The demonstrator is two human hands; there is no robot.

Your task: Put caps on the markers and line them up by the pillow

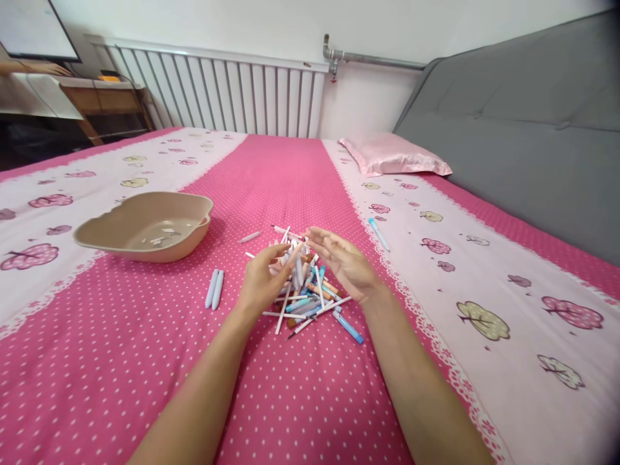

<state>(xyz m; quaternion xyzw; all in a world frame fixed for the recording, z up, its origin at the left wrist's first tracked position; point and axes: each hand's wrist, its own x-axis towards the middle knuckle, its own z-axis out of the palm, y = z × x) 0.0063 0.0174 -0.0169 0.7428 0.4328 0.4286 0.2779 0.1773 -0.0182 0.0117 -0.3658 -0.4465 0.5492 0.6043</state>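
A heap of pens and thin white sticks point(320, 290) lies on the pink bedspread in front of me, with blue, brown, orange and pale barrels mixed together. At its left side is my left hand point(259, 278), thumb and fingers apart, partly covering the heap. My right hand point(346, 261) is at the other side, palm turned inward, fingers stretched out and holding nothing. Two pale grey pens point(214, 289) lie side by side left of the heap. A pinkish pen point(250, 237) lies just beyond them, and a blue-capped pen point(378, 234) lies apart on the right.
A beige plastic basin point(159, 253) with some small white pieces inside stands at the left. A pink pillow point(397, 155) rests by the grey headboard point(513, 123). Behind the bed is a white radiator point(217, 90). Another person's hand point(41, 68) is on a desk below a monitor.
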